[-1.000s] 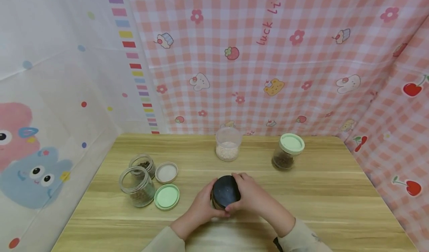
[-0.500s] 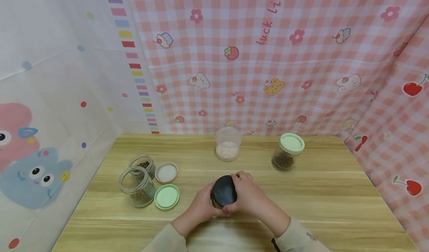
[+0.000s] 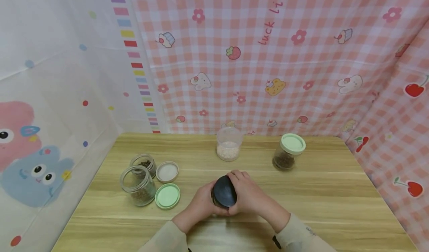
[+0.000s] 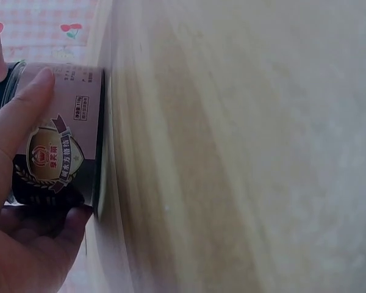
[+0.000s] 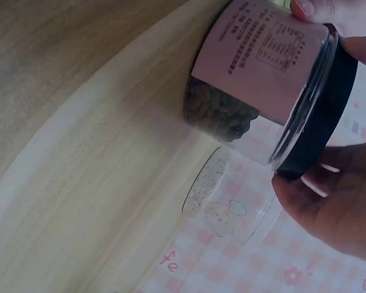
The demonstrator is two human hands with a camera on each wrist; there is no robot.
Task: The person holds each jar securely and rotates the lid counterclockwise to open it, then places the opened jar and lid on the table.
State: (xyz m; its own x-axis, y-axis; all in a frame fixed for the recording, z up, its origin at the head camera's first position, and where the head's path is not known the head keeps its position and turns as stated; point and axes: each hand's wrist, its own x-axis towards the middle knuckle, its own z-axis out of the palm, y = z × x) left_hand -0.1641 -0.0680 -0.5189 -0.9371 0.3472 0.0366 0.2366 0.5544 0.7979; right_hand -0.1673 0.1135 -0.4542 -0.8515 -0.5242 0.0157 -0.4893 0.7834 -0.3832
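Note:
A clear jar [image 5: 256, 67] with a pink label and a black screw lid [image 3: 225, 191] stands at the front middle of the table. Small dark brown pieces [image 5: 216, 110] fill its lower part. My left hand [image 3: 203, 201] grips the jar's body, thumb and fingers on opposite sides in the left wrist view. From the other side my right hand [image 3: 249, 195] holds the lid by its edge, with fingertips on the far rim and thumb on the near rim. The lid sits on the jar's mouth.
Two uncapped glass jars [image 3: 138, 187] stand at left beside a green lid [image 3: 167, 196] and a whitish lid [image 3: 167, 171]. Behind is a clear tub [image 3: 229, 144] of pale grains. A green-lidded jar [image 3: 289, 151] with dark contents stands right. Patterned cloth [image 3: 254, 66] hangs behind the table.
My right hand has shifted slightly leftward over the black lid, covering more of its right side. The left hand keeps its grip on the jar.

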